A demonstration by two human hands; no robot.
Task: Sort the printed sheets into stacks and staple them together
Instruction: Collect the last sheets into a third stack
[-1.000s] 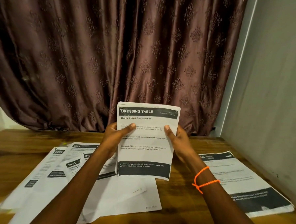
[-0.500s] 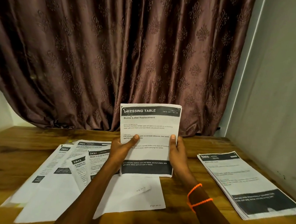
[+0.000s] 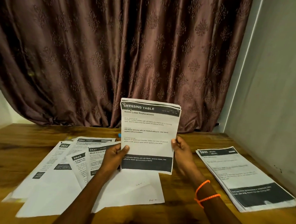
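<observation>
Both hands, left (image 3: 113, 157) and right (image 3: 182, 152), pinch an upright sheaf (image 3: 148, 137) by its side edges above the counter (image 3: 181, 214), loose sheets (image 3: 69, 167) left, stack (image 3: 243, 178) right.

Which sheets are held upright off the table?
The DRESSING TABLE sheets, gripped by both hands; the fanned sheets and neat stack lie flat.

Between the left hand (image 3: 115, 154) and right hand (image 3: 182, 154) stands a thin bundle of matt white printed paper sheets (image 3: 148, 137) with slightly crumpled top corners. Beneath both hands lies a brown varnished wooden table (image 3: 181, 214), grained and faintly glossy. Beyond them hangs a maroon embossed cloth curtain (image 3: 112, 50) with a satin sheen.
</observation>
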